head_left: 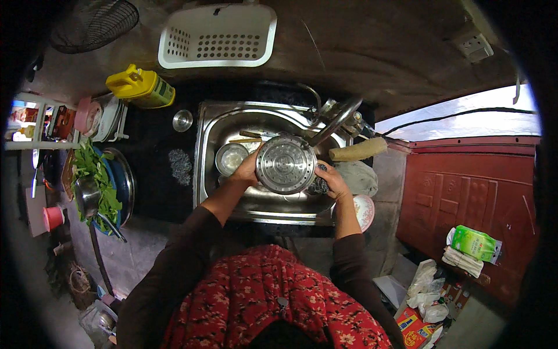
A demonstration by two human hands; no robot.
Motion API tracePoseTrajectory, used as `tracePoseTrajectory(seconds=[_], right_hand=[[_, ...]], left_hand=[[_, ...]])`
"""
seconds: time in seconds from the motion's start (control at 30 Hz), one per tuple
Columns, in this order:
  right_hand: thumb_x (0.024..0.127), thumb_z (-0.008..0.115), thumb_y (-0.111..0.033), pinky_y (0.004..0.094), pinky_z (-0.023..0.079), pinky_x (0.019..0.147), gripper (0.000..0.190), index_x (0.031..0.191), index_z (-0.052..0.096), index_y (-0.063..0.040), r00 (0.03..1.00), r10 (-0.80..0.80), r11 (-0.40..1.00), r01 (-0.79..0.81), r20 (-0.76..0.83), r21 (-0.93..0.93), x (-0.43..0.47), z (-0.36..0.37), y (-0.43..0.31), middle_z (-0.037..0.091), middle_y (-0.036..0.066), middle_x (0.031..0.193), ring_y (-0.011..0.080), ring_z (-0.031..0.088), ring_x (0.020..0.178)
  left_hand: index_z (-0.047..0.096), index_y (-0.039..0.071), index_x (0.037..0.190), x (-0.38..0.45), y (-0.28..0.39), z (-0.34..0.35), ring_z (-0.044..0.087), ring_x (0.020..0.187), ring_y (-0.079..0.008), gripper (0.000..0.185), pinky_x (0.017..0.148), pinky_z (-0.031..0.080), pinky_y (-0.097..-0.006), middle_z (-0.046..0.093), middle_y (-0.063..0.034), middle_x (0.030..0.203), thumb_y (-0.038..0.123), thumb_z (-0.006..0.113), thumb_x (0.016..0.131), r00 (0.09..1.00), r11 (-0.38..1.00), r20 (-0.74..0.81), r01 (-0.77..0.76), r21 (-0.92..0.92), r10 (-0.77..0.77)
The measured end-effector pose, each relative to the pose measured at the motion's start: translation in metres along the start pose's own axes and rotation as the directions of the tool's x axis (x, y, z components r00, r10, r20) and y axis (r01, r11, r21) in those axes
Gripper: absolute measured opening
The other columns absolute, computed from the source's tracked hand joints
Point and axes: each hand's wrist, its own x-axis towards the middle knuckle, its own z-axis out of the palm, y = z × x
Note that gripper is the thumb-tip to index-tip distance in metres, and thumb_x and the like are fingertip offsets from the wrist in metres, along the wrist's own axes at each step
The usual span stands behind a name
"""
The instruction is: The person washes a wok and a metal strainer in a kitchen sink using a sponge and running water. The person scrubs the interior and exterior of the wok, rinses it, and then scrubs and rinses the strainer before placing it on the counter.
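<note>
Above the stainless steel sink, a round metal pot shows its patterned base, turned up towards the camera. My left hand grips its left edge. My right hand is at its right edge and also holds a dark steel wool scourer against it. In the basin, left of the pot, lies a metal bowl, with a knife behind it. The curved faucet reaches over the pot's upper right.
A loofah, a grey cloth and a patterned bowl lie right of the sink. Left are another scourer, a small metal cup, a yellow jug and leafy greens under a ladle. A white basket hangs behind.
</note>
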Motion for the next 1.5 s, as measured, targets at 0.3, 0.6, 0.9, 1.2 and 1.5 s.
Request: tracePoseTrajectory(seconds=[0.3, 0.6, 0.9, 1.2, 1.5], right_hand=[[0.095, 0.061, -0.019, 0.0371, 0.046, 0.093, 0.021, 0.105, 0.066, -0.001, 0.828, -0.489, 0.765, 0.256, -0.274, -0.591, 0.043, 0.049, -0.010, 0.066, 0.016, 0.106, 0.0329, 0.062, 0.101], [0.082, 0.065, -0.004, 0.0427, 0.048, 0.079, 0.011, 0.093, 0.064, -0.004, 0.602, -0.761, 0.559, 0.416, -0.244, -0.717, 0.027, 0.104, -0.046, 0.063, 0.015, 0.096, 0.0355, 0.059, 0.088], [0.089, 0.068, -0.016, 0.0376, 0.048, 0.077, 0.018, 0.098, 0.063, -0.002, 0.649, -0.711, 0.637, 0.430, -0.271, -0.640, 0.040, 0.098, -0.035, 0.065, 0.014, 0.087, 0.0304, 0.063, 0.085], [0.102, 0.053, -0.022, 0.0303, 0.051, 0.084, 0.027, 0.118, 0.061, -0.003, 0.893, -0.124, 0.888, 0.294, -0.432, 0.354, 0.058, 0.052, 0.022, 0.067, 0.005, 0.107, 0.0159, 0.063, 0.094], [0.086, 0.059, 0.000, 0.0487, 0.034, 0.101, 0.040, 0.125, 0.049, 0.003, 0.489, -0.833, 0.424, 0.265, -0.259, -0.866, -0.016, 0.137, -0.007, 0.051, 0.024, 0.119, 0.0417, 0.046, 0.112]], left_hand=[[0.063, 0.001, 0.068, -0.013, -0.014, 0.041, 0.051, 0.052, -0.0149, 0.048, 0.051, 0.040, -0.0373, 0.056, -0.0062, 0.055, 0.040, 0.061, 0.097, 0.685, 0.290, 0.062, -0.387, 0.875, 0.726], [0.071, 0.000, 0.089, -0.002, -0.012, 0.044, 0.056, 0.063, -0.0127, 0.040, 0.061, 0.046, -0.0331, 0.063, -0.0112, 0.066, 0.037, 0.059, 0.098, 0.592, 0.222, -0.010, -0.286, 0.932, 0.806], [0.070, 0.002, 0.084, -0.014, 0.001, 0.032, 0.062, 0.066, -0.0232, 0.045, 0.066, 0.048, -0.0354, 0.068, -0.0120, 0.074, 0.043, 0.056, 0.098, 0.668, 0.359, -0.045, -0.340, 0.869, 0.742], [0.057, 0.003, 0.122, -0.035, 0.012, 0.050, 0.058, 0.116, -0.0278, 0.038, 0.106, 0.043, -0.0464, 0.061, -0.0125, 0.124, 0.035, 0.043, 0.105, 0.956, 0.922, 0.109, -0.227, -0.314, 0.273], [0.056, 0.001, 0.122, 0.002, -0.016, 0.058, 0.057, 0.115, -0.0291, 0.042, 0.103, 0.044, -0.0454, 0.063, -0.0138, 0.120, 0.036, 0.041, 0.106, 0.923, 0.863, -0.019, -0.366, -0.348, 0.383]])
